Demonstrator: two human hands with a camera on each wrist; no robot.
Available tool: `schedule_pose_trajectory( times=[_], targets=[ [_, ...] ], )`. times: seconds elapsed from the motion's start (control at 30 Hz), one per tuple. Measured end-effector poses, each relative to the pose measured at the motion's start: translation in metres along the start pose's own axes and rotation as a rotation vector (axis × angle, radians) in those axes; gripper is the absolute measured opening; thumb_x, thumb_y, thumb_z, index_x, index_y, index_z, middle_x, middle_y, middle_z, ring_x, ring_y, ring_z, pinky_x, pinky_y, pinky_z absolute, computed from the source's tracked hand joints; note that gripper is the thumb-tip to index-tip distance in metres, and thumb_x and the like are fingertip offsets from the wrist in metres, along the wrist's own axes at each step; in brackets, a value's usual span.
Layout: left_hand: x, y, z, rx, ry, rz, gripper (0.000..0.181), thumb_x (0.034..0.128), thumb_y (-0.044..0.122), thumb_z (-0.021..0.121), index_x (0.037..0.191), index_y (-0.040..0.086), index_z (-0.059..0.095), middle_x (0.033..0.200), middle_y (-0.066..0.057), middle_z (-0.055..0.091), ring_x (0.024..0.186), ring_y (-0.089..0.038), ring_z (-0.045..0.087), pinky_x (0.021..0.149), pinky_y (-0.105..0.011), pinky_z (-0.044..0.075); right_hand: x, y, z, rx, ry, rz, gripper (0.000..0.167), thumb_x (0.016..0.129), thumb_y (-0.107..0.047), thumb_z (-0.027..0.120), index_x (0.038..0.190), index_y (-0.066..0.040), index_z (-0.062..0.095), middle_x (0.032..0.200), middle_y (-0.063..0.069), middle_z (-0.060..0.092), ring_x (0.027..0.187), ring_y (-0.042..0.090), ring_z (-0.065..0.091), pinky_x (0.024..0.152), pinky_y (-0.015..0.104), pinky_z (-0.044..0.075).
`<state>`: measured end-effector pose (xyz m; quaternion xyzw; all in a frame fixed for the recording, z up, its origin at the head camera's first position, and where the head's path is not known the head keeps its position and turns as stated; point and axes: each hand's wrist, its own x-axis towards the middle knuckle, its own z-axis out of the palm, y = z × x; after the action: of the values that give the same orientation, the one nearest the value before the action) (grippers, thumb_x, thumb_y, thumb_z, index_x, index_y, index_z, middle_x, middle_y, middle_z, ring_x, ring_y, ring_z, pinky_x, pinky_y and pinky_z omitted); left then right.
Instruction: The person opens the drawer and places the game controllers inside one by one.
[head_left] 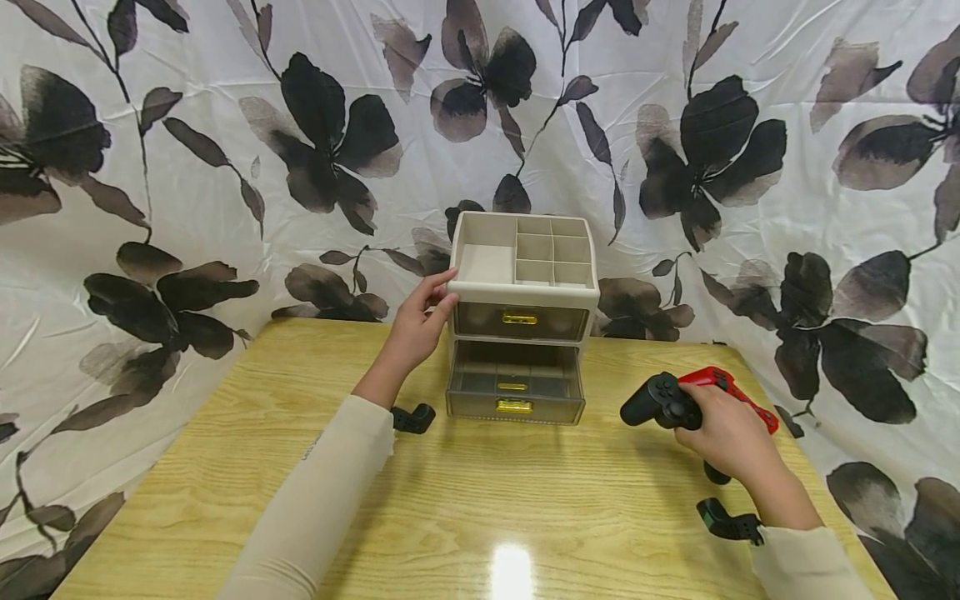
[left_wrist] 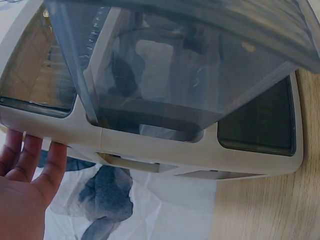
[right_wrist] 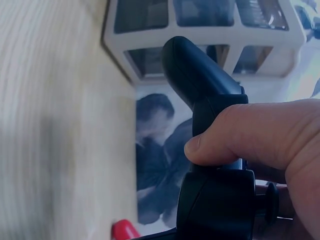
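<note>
A cream desktop organizer [head_left: 525,290] stands at the back middle of the table, with a divided tray on top and smoky see-through drawers. One lower drawer [head_left: 515,407] is pulled out; the top drawer [head_left: 487,321] is closed. My left hand [head_left: 415,327] touches the organizer's upper left side with its fingertips, fingers fairly straight in the left wrist view. At the right, my right hand [head_left: 731,433] grips a black game controller [head_left: 660,402] above the table. The thumb [right_wrist: 225,135] presses on its middle. Behind this hand lies a red game controller [head_left: 716,379], partly hidden.
The wooden table [head_left: 450,517] carries the organizer and the red controller. Just behind it hangs a white cloth [head_left: 420,192] with dark flowers. Black wrist-camera mounts [head_left: 412,418] show near both wrists. The open drawer juts out towards the front.
</note>
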<state>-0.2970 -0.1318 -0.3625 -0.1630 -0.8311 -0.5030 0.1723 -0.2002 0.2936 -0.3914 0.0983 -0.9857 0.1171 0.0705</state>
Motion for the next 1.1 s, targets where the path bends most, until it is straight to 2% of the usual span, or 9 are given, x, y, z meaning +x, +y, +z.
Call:
schedule_pose_trajectory(
  times=[0.47, 0.8, 1.1],
  targets=[
    [-0.001, -0.001, 0.000, 0.006, -0.004, 0.009, 0.043, 0.1008, 0.036, 0.049, 0.144, 0.035, 0.043, 0.111, -0.010, 0.056, 0.101, -0.025, 0.057, 0.083, -0.041, 0.048, 0.011, -0.016, -0.014, -0.031, 0.035, -0.058, 0.066, 0.075, -0.021, 0.071, 0.134, 0.002, 0.053, 0.126, 0.028, 0.059, 0.109, 0.045, 0.057, 0.084, 0.060, 0.045],
    [0.000, 0.001, 0.000, -0.002, -0.001, 0.032, 0.044, 0.1014, 0.033, 0.049, 0.145, 0.030, 0.043, 0.109, -0.011, 0.055, 0.096, -0.024, 0.054, 0.082, -0.039, 0.047, 0.017, -0.030, -0.028, -0.032, 0.083, -0.093, 0.064, 0.076, -0.019, 0.071, 0.134, 0.001, 0.053, 0.125, 0.027, 0.059, 0.111, 0.046, 0.056, 0.091, 0.060, 0.042],
    [-0.001, 0.002, 0.000, -0.007, -0.004, 0.024, 0.044, 0.1016, 0.032, 0.049, 0.145, 0.027, 0.043, 0.109, -0.012, 0.055, 0.099, -0.025, 0.055, 0.084, -0.041, 0.047, 0.023, -0.042, -0.038, -0.032, 0.142, -0.158, 0.063, 0.076, -0.019, 0.071, 0.134, -0.001, 0.054, 0.123, 0.025, 0.061, 0.106, 0.044, 0.059, 0.085, 0.058, 0.044]
  ],
)
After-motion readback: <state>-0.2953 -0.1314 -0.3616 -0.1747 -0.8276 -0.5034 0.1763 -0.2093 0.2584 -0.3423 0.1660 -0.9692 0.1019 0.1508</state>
